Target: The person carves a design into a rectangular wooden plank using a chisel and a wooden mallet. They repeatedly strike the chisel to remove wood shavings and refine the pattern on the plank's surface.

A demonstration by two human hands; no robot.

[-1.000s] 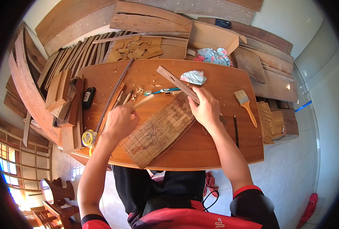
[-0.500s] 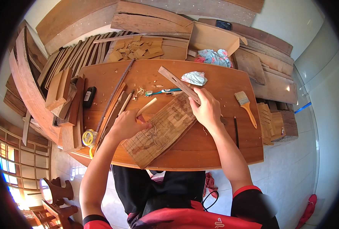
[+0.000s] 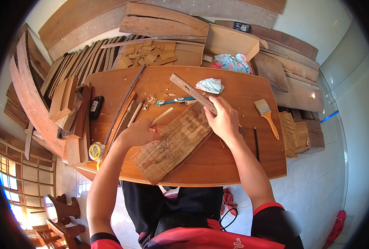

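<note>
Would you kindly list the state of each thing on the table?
Carved board: flat, askew, overhanging the table's near edge.
Left hand: gripping a wooden-handled tool.
Right hand: pressing on the board's far end.
Brush: lying unused.
Tape roll: at the table edge.

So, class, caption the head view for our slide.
Left hand holds a chisel on a carved plank; right hand steadies it.
</note>
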